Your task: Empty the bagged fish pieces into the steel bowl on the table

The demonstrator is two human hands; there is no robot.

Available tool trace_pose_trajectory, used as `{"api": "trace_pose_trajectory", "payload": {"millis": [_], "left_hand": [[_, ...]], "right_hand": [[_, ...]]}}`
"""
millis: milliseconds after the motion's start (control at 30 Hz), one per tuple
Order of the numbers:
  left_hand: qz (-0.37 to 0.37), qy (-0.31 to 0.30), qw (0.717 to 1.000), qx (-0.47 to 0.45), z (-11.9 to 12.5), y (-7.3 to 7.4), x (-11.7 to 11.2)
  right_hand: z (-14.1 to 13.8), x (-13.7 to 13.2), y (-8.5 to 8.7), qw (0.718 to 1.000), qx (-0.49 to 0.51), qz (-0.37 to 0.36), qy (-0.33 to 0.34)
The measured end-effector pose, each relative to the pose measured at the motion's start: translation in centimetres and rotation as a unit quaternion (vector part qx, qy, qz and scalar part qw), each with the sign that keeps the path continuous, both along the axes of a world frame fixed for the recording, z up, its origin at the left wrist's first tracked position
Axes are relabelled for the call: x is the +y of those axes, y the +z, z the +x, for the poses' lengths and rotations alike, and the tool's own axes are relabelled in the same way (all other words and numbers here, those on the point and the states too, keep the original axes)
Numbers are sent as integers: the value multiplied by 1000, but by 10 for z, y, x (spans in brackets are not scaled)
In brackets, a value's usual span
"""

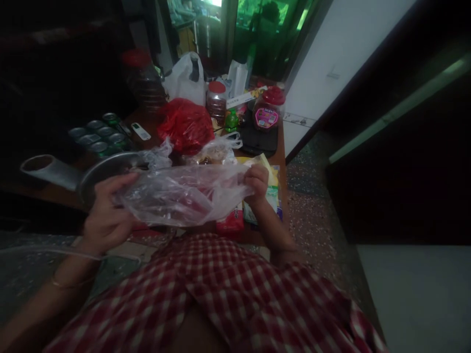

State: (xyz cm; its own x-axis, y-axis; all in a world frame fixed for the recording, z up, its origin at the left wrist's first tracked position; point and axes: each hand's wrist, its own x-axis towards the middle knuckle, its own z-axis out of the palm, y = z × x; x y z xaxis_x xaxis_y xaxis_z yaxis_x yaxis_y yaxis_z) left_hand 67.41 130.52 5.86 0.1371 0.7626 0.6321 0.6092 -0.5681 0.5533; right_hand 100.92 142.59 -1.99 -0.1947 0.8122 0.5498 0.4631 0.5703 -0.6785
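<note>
I hold a clear plastic bag (184,193) stretched between both hands in front of my chest, over the near edge of a wooden table (281,147). My left hand (106,215) grips the bag's left end with curled fingers. My right hand (257,184) pinches its right end in a fist. Something reddish shows through the plastic, but I cannot make it out. A thin bangle sits on my left wrist, and my red-and-white checked clothing fills the bottom of the view.
The table is crowded: a metal pan (91,174) with a long handle at left, a pack of cans (99,135), a red plastic bag (186,125), red-lidded jars (268,110), a white bag (186,78) and packets (270,189). Speckled floor lies to the right.
</note>
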Motion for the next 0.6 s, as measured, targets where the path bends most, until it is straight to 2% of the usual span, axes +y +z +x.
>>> {"api": "trace_pose_trajectory", "payload": {"millis": [100,200,300,333,400,467,500,533,600], "left_hand": [[-1,5,999,33,-3,-15,0],[-14,-1,1000,9,0,-22,-1],[-123,11,987,-103,10,-26,-2],[-176,32,970,-165,15,-28,0],[-287,79,909,-292,25,-36,6],[-396,95,845,-346,31,-44,16],[-437,86,829,-339,30,-48,22],[-460,75,826,-317,25,-50,27],[-452,69,852,-254,3,-51,38]], "right_hand": [[-3,0,-9,999,19,-22,-46],[-5,-9,-4,998,36,-15,-58],[-15,-17,4,994,91,-23,-50],[-20,-17,4,990,126,-53,-39],[-31,-14,-1,962,212,-174,-3],[-42,-8,-13,905,271,-326,41],[-46,-5,-21,876,284,-386,57],[-50,-2,-29,856,287,-426,63],[-56,0,-43,845,273,-457,53]]}}
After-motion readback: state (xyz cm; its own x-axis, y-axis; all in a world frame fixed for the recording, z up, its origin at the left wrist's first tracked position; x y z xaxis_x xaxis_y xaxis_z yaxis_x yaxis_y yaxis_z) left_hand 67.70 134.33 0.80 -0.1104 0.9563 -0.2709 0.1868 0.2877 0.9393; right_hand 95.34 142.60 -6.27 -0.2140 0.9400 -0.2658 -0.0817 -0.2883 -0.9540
